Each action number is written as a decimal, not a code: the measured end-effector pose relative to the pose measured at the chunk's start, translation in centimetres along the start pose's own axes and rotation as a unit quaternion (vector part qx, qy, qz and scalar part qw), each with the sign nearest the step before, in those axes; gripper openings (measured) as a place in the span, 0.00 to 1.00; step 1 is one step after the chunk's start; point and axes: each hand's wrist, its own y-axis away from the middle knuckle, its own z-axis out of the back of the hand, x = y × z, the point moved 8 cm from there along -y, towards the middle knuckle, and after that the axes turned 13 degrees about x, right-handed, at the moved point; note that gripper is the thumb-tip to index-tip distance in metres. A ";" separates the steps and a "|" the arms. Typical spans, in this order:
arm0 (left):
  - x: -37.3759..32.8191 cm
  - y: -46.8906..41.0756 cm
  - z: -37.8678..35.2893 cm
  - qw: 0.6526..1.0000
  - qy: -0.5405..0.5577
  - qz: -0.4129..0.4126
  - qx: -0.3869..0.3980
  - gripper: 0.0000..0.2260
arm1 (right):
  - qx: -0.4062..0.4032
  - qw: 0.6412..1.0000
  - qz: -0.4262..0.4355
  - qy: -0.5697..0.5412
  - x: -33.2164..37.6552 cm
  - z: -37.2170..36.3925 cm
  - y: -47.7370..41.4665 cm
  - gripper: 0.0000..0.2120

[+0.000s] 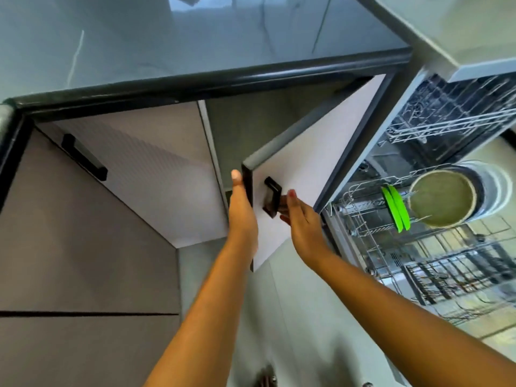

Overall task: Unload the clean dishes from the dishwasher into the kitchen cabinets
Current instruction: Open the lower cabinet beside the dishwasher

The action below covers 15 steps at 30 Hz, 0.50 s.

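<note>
Pale lilac-grey cabinet door [304,174] with black handle [273,191]; right of the door, bright green plates [395,209] and an olive bowl [442,199]; above it, grey veined countertop [195,37].
</note>
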 end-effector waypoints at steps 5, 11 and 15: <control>3.2 3.5 -5.4 0.993 -0.017 0.013 0.115 0.17 | -0.050 0.998 0.024 -0.013 -0.9 4.5 4.5 0.17; 7.5 3.8 -14.0 0.971 -0.066 0.025 0.228 0.20 | -0.153 0.988 0.022 0.000 -2.9 12.0 9.6 0.24; 11.0 2.8 -19.4 0.966 -0.068 0.035 0.246 0.39 | -0.227 0.973 0.008 -0.035 -4.1 17.0 12.1 0.19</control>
